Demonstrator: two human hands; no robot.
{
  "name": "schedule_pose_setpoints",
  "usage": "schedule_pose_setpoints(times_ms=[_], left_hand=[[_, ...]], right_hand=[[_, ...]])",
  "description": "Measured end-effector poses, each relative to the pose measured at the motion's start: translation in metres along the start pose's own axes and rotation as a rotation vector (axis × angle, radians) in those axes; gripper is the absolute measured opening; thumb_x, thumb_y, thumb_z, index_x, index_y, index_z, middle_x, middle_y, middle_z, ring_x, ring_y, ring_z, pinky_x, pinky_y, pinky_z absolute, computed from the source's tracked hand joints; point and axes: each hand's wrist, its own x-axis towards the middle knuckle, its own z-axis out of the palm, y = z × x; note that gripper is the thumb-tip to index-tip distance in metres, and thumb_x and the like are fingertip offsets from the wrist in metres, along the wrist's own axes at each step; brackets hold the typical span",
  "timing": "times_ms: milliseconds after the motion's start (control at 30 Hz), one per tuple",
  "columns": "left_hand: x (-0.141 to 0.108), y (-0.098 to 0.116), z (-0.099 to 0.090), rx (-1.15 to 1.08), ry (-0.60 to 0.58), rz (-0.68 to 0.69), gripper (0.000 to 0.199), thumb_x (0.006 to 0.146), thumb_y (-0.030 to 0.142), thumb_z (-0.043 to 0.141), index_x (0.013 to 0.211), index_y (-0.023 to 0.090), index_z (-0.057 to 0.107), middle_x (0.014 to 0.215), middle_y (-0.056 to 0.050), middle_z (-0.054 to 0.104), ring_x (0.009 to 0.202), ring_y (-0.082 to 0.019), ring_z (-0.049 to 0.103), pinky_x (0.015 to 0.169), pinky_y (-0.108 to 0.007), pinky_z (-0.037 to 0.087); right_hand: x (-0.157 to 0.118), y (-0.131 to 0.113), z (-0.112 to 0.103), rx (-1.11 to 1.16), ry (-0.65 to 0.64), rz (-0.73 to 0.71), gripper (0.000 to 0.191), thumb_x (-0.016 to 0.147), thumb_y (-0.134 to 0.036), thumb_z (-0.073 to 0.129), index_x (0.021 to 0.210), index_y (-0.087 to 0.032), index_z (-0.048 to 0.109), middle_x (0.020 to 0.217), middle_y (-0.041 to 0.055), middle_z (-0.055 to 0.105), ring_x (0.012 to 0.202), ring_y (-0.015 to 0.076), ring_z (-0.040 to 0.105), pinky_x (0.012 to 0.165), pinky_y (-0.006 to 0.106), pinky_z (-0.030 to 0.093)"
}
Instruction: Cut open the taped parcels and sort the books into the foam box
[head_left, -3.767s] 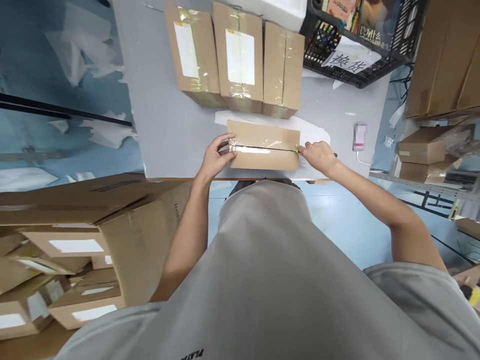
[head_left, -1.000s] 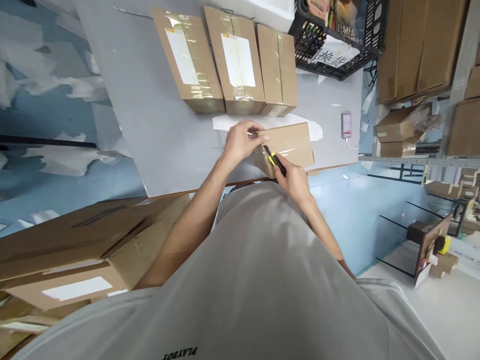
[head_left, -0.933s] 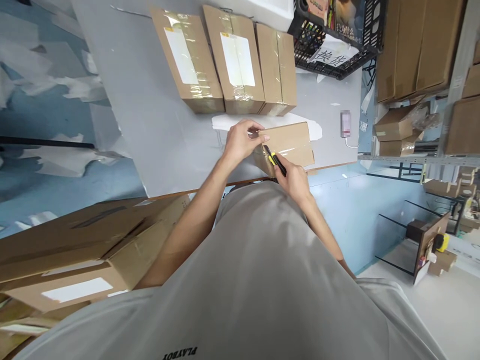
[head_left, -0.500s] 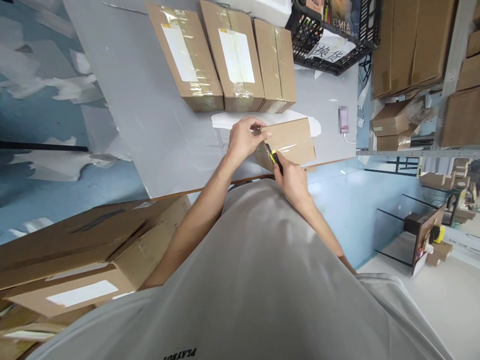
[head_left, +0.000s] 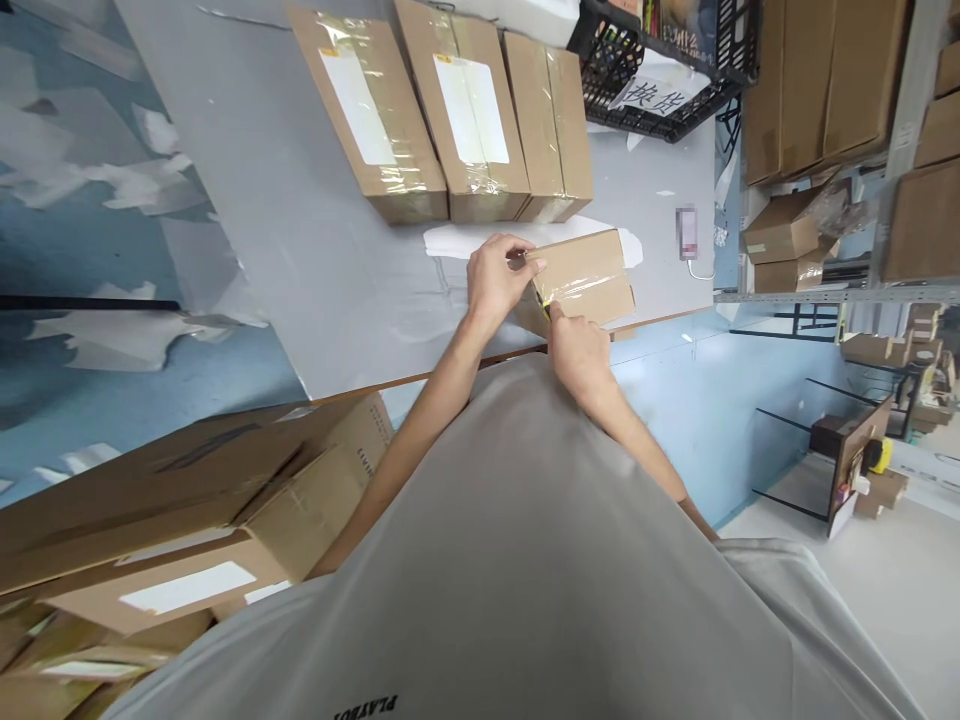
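Note:
A small cardboard box (head_left: 589,275) with clear tape across it sits at the table's near edge. My left hand (head_left: 497,275) grips its left end, thumb on the top face and fingers curled over the far corner. In my right hand (head_left: 579,352) is a yellow and black utility knife (head_left: 547,306), mostly covered by the fingers. Its tip is at the box's left end, beside the taped edge; the blade itself is hard to make out. A flat white sheet (head_left: 457,241) lies under the far side of the box.
Three taped boxes (head_left: 472,110) stand in a row at the back of the grey table (head_left: 345,300). A black crate (head_left: 675,125) holding books is at the back right, a phone-like item (head_left: 686,232) nearer. Large cartons (head_left: 187,480) stand at my left.
My right hand has turned over the utility knife, so less of it shows. The small box has tilted slightly, and my left hand has shifted a little right with it.

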Motion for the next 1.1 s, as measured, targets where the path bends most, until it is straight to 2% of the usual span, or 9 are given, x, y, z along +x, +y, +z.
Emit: schedule_pose_setpoints(times_ms=[200, 367, 533, 600, 733, 867, 1000, 1100], left_hand=[[0.001, 0.004, 0.002, 0.040, 0.025, 0.014, 0.009, 0.097, 0.033, 0.080, 0.104, 0.027, 0.082, 0.113, -0.005, 0.085, 0.103, -0.026, 0.080, 0.102, -0.044, 0.066], [0.001, 0.006, 0.002, 0.051, 0.054, 0.026, 0.009, 0.099, 0.034, 0.080, 0.105, 0.028, 0.081, 0.115, -0.005, 0.085, 0.103, -0.026, 0.079, 0.102, -0.044, 0.067], [-0.004, 0.009, 0.000, 0.044, 0.037, -0.004, 0.010, 0.101, 0.033, 0.078, 0.108, 0.027, 0.080, 0.118, -0.006, 0.084, 0.107, -0.026, 0.079, 0.099, -0.042, 0.067], [-0.005, 0.010, -0.001, 0.046, 0.049, -0.011, 0.010, 0.102, 0.033, 0.078, 0.108, 0.026, 0.080, 0.118, -0.006, 0.084, 0.106, -0.026, 0.079, 0.099, -0.042, 0.067], [-0.005, 0.010, -0.001, 0.070, 0.054, -0.013, 0.015, 0.104, 0.040, 0.078, 0.110, 0.027, 0.080, 0.118, -0.006, 0.084, 0.106, -0.026, 0.079, 0.098, -0.041, 0.068], [-0.009, 0.007, 0.001, 0.096, 0.055, -0.029, 0.023, 0.108, 0.048, 0.075, 0.116, 0.027, 0.080, 0.122, -0.006, 0.083, 0.111, -0.025, 0.079, 0.098, -0.039, 0.067], [-0.015, 0.009, -0.002, 0.131, 0.085, -0.030, 0.032, 0.110, 0.056, 0.073, 0.124, 0.028, 0.079, 0.128, -0.007, 0.082, 0.121, -0.027, 0.078, 0.108, -0.040, 0.065], [-0.020, 0.025, 0.001, 0.181, 0.152, 0.007, 0.037, 0.108, 0.056, 0.075, 0.135, 0.031, 0.077, 0.143, -0.009, 0.077, 0.142, -0.033, 0.070, 0.120, -0.048, 0.059]], right_hand=[[-0.007, 0.006, 0.004, -0.003, -0.054, 0.027, 0.045, 0.122, -0.018, 0.042, 0.163, -0.016, 0.062, 0.127, 0.0246, 0.086, 0.122, 0.0322, 0.086, 0.101, 0.039, 0.064], [-0.009, 0.008, 0.006, 0.009, -0.017, 0.003, 0.051, 0.122, -0.016, 0.040, 0.170, -0.017, 0.055, 0.127, 0.0232, 0.087, 0.122, 0.0310, 0.086, 0.100, 0.038, 0.064], [-0.016, 0.019, 0.017, -0.009, -0.097, 0.006, 0.046, 0.120, -0.012, 0.040, 0.154, -0.016, 0.069, 0.124, 0.0236, 0.087, 0.120, 0.0320, 0.087, 0.097, 0.039, 0.066], [-0.019, 0.024, 0.022, 0.008, -0.110, -0.017, 0.046, 0.121, -0.017, 0.041, 0.160, -0.017, 0.066, 0.123, 0.0227, 0.087, 0.118, 0.0327, 0.087, 0.095, 0.039, 0.066], [-0.030, 0.034, 0.020, 0.092, -0.048, -0.040, 0.050, 0.125, -0.032, 0.040, 0.172, -0.023, 0.056, 0.121, 0.0177, 0.089, 0.108, 0.0319, 0.087, 0.090, 0.038, 0.063], [-0.024, 0.066, 0.018, 0.255, 0.111, -0.025, 0.053, 0.124, -0.037, 0.042, 0.174, -0.027, 0.056, 0.127, 0.0145, 0.089, 0.105, 0.0307, 0.086, 0.089, 0.034, 0.059], [0.013, 0.124, 0.034, 0.409, 0.321, 0.063, 0.050, 0.123, -0.042, 0.040, 0.159, -0.021, 0.068, 0.125, 0.0173, 0.089, 0.103, 0.0332, 0.084, 0.086, 0.035, 0.057], [0.042, 0.165, 0.049, 0.494, 0.387, 0.105, 0.050, 0.122, -0.047, 0.040, 0.147, -0.019, 0.072, 0.117, 0.0181, 0.089, 0.099, 0.0342, 0.083, 0.084, 0.036, 0.056]])
